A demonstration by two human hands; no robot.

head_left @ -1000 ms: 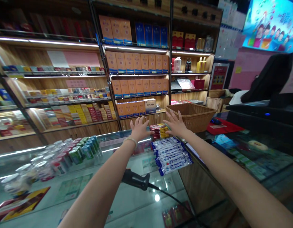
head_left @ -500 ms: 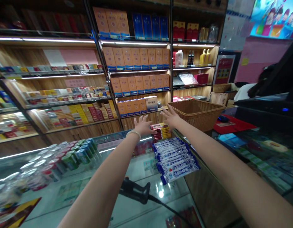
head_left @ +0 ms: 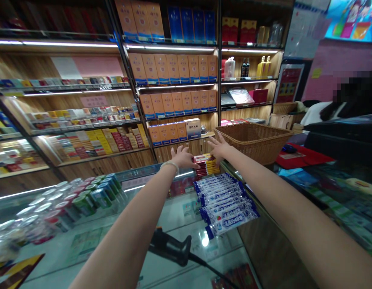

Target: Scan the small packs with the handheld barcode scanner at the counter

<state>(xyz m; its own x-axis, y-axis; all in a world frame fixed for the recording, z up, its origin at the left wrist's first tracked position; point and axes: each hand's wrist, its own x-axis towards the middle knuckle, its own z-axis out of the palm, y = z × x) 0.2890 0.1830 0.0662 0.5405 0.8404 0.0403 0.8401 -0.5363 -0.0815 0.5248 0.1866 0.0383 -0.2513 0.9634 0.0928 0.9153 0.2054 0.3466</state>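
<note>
Both hands reached across the glass counter [head_left: 174,224] with fingers spread: the left hand [head_left: 182,157] touched the red-and-yellow packet stack [head_left: 206,165] at its 9 o'clock side, the right hand [head_left: 219,149] at 1 o'clock. Blue-and-white wrapped bars [head_left: 226,204] lay at the stack's 6 o'clock, a wicker basket [head_left: 254,140] at 2 o'clock

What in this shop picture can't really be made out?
- Head view: the red packs are partly covered by the left hand and right hand; their print is too small to read.
- The cans blur toward the left edge.
- The scanner has its cable cut off by the bottom edge.
- The person at right is blurred and hidden behind the register.
</note>
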